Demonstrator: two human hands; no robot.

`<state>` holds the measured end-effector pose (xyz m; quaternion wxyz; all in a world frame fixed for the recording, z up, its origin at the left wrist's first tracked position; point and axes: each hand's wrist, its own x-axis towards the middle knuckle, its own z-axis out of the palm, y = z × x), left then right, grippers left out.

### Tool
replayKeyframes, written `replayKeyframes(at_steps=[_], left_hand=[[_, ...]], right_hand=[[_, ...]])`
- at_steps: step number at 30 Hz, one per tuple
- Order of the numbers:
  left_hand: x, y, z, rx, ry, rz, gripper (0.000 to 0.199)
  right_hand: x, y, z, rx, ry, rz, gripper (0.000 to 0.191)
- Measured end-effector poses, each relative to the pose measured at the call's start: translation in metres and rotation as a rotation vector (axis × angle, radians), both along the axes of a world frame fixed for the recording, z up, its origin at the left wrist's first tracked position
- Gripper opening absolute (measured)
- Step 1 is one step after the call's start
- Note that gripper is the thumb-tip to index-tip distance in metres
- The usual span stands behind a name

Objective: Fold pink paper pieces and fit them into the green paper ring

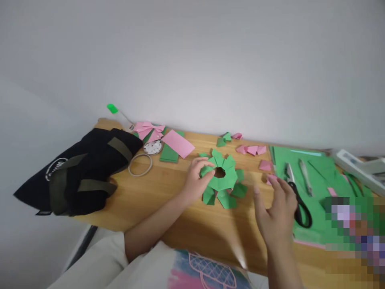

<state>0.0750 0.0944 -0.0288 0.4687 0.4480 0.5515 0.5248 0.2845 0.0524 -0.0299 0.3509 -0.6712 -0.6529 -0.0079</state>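
Note:
A ring of folded green paper (224,182) with a round hole in its middle is at the centre of the wooden table. My left hand (198,178) pinches its left side between thumb and fingers. To the right of the ring, my right hand (275,208) is raised with thumb and fingers apart, holding nothing. Just beyond its fingertips lies a small folded pink piece (271,179). Other pink folded pieces (252,150) and small green ones (224,139) rest behind the ring.
Black-handled scissors (296,196) and a pen-like tool (306,177) lie on green sheets (319,208) at right. A black bag (81,172) fills the left side. Near it are a white ring (140,165), a pink paper flower (148,131) and a pink sheet (178,143). A wall stands behind.

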Motion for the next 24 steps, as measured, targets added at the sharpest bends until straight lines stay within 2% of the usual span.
replayKeyframes(at_steps=[2, 5, 10, 14, 20, 22, 24], left_hand=[[-0.009, 0.010, -0.001, -0.110, -0.174, 0.035, 0.009], [-0.023, 0.022, -0.008, -0.187, -0.283, 0.014, 0.005], [-0.041, 0.029, -0.016, -0.211, -0.356, -0.048, 0.009], [-0.050, 0.028, -0.024, -0.119, -0.243, -0.053, 0.011], [-0.057, 0.031, -0.045, 0.087, 0.058, -0.009, 0.004], [-0.058, 0.031, -0.050, 0.133, 0.142, -0.030, 0.004], [-0.058, 0.030, -0.051, 0.181, 0.217, -0.059, 0.007]], right_hand=[[-0.023, 0.006, 0.011, -0.002, 0.033, 0.088, 0.050], [-0.044, 0.014, 0.017, -0.012, 0.057, 0.141, 0.044], [-0.041, 0.026, 0.007, -0.088, 0.134, 0.125, 0.042], [-0.014, 0.036, 0.001, -0.196, 0.211, 0.003, 0.041], [0.031, 0.041, 0.007, -0.330, 0.195, -0.314, 0.039], [0.034, 0.039, 0.006, -0.383, 0.229, -0.292, 0.039], [0.030, 0.036, 0.002, -0.449, 0.304, -0.187, 0.038]])
